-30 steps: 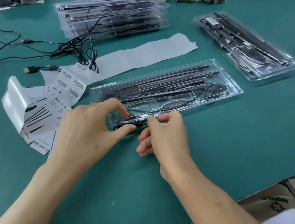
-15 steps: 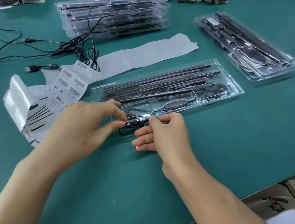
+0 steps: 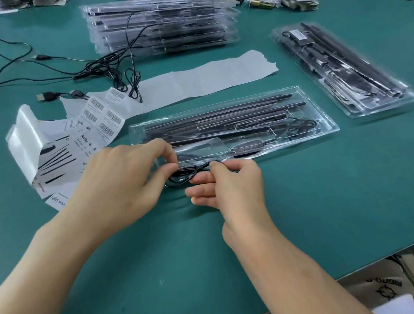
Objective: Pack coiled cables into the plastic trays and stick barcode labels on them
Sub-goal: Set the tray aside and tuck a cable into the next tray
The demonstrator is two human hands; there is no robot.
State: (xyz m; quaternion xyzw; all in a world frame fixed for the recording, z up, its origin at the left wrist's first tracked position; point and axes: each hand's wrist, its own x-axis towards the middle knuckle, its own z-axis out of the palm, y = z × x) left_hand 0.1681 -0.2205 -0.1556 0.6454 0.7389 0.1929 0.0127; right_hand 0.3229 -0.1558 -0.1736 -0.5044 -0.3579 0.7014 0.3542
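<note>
The left hand (image 3: 118,187) and right hand (image 3: 228,187) each pinch the coiled cable (image 3: 185,175) in curled fingers (image 3: 216,166) at the tray's (image 3: 324,121) near left corner. Released early, the coil may spring open and spill onto the surface (image 3: 305,210).

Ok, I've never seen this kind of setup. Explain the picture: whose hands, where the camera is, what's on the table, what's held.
No machine: these are a person's two bare hands, filmed by one head-worn camera looking down. On the green table lie a plastic tray holding dark rods, a stack of trays behind it, a second tray at right, a barcode label sheet and loose cables at left. The left hand and right hand both pinch a coiled cable at the tray's near edge.
</note>
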